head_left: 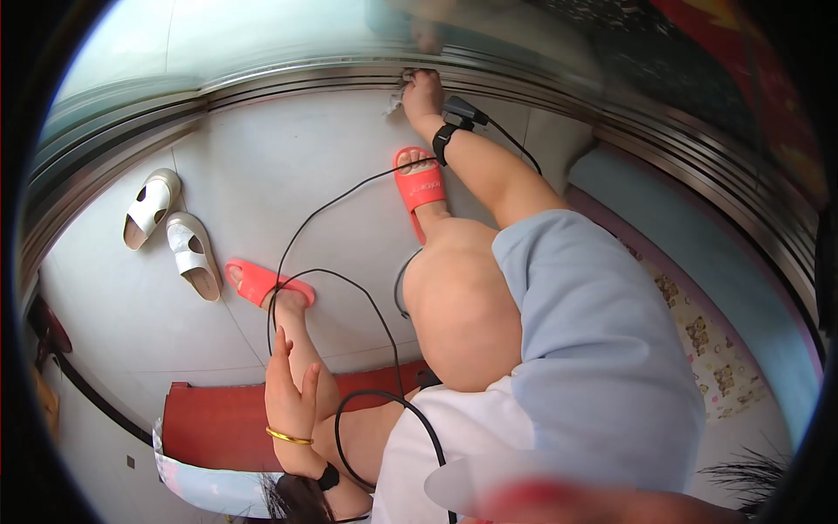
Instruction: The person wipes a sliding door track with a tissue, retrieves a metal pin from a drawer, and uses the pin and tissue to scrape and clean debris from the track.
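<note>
My right hand (422,94) is stretched far forward with its fingers closed on a crumpled greyish-white cloth (394,103). It presses the cloth against the metal sliding-door track (332,81) at the foot of the glass door (288,35). A black strap with a small black device (465,111) and a cable is at that wrist. My left hand (290,389) is held up beside my left leg, fingers extended and holding nothing. A gold bangle (290,436) and a black strap circle that wrist.
White shoes (192,253) stand on the tiled floor (288,166) at the left. My feet wear red slippers (422,188). Black cables (301,229) loop across my legs. A red seat (218,419) is beneath me. A bear-patterned mat (698,336) and another metal track (733,192) lie at right.
</note>
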Demonstrator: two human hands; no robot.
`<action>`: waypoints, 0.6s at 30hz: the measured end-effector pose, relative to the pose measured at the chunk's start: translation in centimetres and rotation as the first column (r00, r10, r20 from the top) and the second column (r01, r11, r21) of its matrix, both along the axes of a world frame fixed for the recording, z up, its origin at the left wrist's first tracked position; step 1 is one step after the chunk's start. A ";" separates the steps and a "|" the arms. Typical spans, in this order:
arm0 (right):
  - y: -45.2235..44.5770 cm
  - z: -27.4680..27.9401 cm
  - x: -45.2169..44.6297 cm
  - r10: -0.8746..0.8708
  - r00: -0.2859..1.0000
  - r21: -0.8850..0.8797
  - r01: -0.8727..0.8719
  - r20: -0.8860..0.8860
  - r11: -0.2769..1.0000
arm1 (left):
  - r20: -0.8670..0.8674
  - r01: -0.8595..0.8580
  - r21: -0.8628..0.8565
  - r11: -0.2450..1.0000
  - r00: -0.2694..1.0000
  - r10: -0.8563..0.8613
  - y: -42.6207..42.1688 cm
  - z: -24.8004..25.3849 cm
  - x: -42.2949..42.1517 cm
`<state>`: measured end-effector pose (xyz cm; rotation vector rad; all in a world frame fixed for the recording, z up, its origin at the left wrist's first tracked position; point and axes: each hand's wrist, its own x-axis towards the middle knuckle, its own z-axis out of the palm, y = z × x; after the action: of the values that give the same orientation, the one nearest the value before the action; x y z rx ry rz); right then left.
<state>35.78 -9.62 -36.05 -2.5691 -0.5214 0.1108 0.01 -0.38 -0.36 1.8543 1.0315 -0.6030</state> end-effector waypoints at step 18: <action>-14.8 3.3 1.8 -0.088 0.993 0.069 0.083 0.082 0.994 | -0.084 -0.022 -0.004 1.000 0.996 0.021 -0.3 -0.4 -0.9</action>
<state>37.61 -24.45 -32.80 -2.5359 -0.4381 -0.0450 -0.85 -0.65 -0.80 1.8248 1.1030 -0.6753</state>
